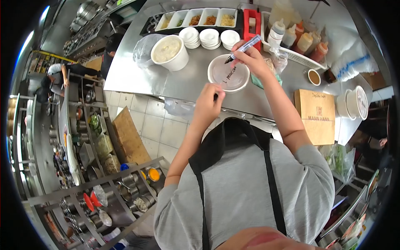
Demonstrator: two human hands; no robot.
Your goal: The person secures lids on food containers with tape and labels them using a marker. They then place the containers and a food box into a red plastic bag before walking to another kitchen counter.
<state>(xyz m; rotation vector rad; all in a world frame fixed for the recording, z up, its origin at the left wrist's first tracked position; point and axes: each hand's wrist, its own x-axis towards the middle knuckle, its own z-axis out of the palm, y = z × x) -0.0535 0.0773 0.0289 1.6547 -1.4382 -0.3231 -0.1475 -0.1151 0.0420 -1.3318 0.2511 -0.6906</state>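
A white round tub with a translucent lid (233,77) stands near the front edge of the steel counter, with black handwriting on the lid. Between the fingers of my right hand (250,58) is a marker (246,47), its black tip pointing down over the lid just above the writing. My left hand (209,101) is closed beside the tub's front left side. From its fingers shows a small black marker cap (215,97).
A larger white tub (170,53), stacked small white dishes (209,38) and a topping tray (196,18) stand behind on the counter. Squeeze bottles fill a white basket (310,59). A brown paper bag (315,118) and lidded containers (357,103) are at right. Another person (56,75) stands far left.
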